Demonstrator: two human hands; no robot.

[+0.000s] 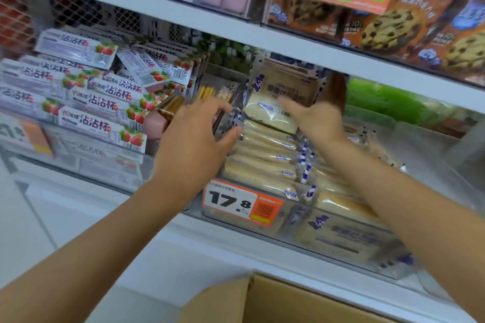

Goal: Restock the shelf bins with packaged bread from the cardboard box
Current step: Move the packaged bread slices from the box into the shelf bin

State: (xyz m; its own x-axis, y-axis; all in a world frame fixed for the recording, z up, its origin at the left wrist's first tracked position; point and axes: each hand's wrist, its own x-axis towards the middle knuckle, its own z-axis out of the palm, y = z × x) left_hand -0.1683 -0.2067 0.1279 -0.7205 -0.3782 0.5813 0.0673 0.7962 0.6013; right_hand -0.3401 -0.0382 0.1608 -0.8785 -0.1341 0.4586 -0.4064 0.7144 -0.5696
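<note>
A clear shelf bin (388, 274) at centre right holds a row of packaged bread (265, 162) in clear wrappers with blue-and-white edges. At the back of the bin a stack of bread packets (267, 115) stands upright; my right hand (320, 118) grips it, thumb on the front and fingers behind. My left hand (194, 136) reaches to the bin's left edge, fingers spread and loosely curved, with the thumb touching the wrapper ends there. The cardboard box (275, 301) sits below the shelf at the bottom edge; its inside is not visible.
An orange price tag reading 17.8 (236, 200) hangs on the bin front. Strawberry snack boxes (99, 102) fill the bin to the left, green packets (388, 102) the one to the right. The upper shelf (183, 21) with cookie packs (393, 26) overhangs closely.
</note>
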